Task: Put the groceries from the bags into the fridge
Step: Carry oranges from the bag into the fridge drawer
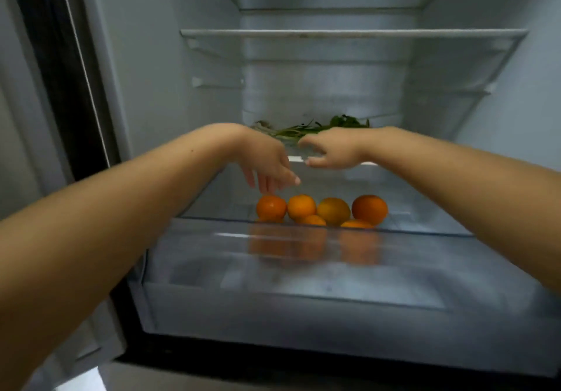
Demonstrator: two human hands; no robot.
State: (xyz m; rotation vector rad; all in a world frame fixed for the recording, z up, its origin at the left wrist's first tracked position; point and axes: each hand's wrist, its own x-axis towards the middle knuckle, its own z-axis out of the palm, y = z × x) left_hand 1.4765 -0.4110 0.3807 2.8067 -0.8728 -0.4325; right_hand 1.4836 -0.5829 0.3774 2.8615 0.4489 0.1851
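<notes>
Both arms reach into the open fridge. My left hand hangs loose, fingers pointing down, holding nothing, just above the leftmost of the oranges piled in the clear crisper drawer. My right hand is relaxed and empty too (leafy greens lie on the shelf just behind it).

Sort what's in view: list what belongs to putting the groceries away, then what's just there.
Part of the job:
- oranges, piled in the clear drawer
- leafy greens on the shelf above the drawer
- left hand, fingers hanging just over the oranges, holding nothing
- right hand, holding nothing

Just there:
- upper glass shelf
- fridge side wall
</notes>
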